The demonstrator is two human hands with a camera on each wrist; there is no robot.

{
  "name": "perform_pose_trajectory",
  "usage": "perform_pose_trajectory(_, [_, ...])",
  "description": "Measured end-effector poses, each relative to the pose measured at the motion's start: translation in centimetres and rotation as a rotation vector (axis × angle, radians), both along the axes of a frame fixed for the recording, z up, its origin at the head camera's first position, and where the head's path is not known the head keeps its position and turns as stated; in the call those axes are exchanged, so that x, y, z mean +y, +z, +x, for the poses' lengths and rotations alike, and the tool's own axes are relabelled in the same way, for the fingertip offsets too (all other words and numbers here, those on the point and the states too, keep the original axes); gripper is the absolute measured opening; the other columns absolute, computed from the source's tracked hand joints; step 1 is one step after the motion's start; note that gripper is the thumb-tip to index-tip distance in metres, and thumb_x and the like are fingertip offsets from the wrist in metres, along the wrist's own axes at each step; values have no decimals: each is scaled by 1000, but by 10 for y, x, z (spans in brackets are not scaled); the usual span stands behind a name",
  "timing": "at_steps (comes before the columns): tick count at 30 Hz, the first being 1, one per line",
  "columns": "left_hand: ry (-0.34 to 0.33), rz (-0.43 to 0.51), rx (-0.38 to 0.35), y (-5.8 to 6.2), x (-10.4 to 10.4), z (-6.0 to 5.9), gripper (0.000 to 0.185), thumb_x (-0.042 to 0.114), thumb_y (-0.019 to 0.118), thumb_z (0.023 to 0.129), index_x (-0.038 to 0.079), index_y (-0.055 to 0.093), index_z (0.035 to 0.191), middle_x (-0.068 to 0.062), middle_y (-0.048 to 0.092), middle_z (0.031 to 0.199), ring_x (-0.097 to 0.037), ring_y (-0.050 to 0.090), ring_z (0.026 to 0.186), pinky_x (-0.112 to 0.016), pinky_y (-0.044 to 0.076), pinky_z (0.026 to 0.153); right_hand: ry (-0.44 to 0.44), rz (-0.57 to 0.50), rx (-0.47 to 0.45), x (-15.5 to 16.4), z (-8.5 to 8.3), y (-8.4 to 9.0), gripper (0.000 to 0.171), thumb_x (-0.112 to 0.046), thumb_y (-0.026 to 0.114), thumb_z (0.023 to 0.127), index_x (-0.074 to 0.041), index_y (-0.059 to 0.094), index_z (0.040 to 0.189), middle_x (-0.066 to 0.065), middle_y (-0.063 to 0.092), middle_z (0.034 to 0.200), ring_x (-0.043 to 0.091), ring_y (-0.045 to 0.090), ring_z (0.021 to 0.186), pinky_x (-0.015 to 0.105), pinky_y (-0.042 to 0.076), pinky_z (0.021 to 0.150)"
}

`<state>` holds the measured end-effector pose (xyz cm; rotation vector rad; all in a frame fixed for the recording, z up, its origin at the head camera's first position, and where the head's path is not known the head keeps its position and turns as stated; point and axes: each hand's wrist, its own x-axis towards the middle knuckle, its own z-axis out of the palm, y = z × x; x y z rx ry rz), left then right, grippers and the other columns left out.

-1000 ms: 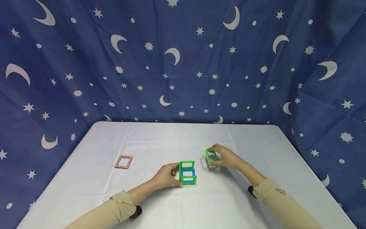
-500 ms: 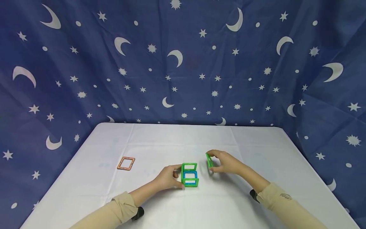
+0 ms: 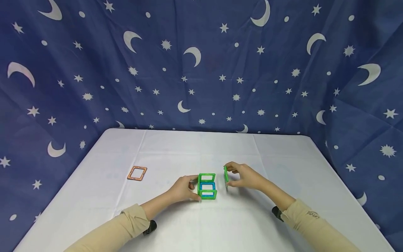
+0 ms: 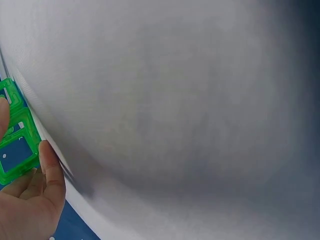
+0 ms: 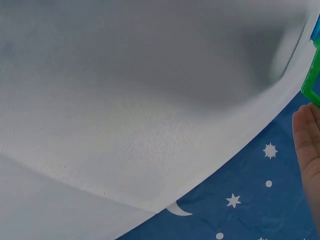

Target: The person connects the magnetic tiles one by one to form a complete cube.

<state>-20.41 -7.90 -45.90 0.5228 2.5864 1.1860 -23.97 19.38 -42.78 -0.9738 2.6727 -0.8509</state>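
A small structure of green and blue square frame tiles stands on the white table. My left hand holds its left side between thumb and fingers. In the left wrist view the green tiles lie against my left fingers. My right hand pinches a loose green square tile, upright and edge-on, a short gap to the right of the structure. The right wrist view shows only a corner of that green tile and a right fingertip.
An orange square tile lies flat on the table to the left of the hands. A blue cloth with moons and stars hangs behind and beside the table. The table's far edge runs across the back.
My right hand has carried the green tile leftward toward the structure and turned it edge-on. My left hand has stayed on the structure.
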Motion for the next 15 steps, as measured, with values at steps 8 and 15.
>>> perform_pose_trajectory(8, [-16,19,-3,1,-2,0,82,13,87,64,-9,47,132,-5,60,87,-12,48,73,-18,40,60,-1,6,-53,-5,8,2,54,-23,75,80,-3,50,124,14,62,120,31,61,110,40,50,94])
perform_pose_trajectory(15, [-13,18,2,3,-1,-1,82,13,87,64,-8,48,132,-5,61,90,-12,48,74,-18,40,60,12,-52,-72,-9,10,-1,55,-24,75,80,-1,51,124,13,63,119,30,60,111,38,49,95])
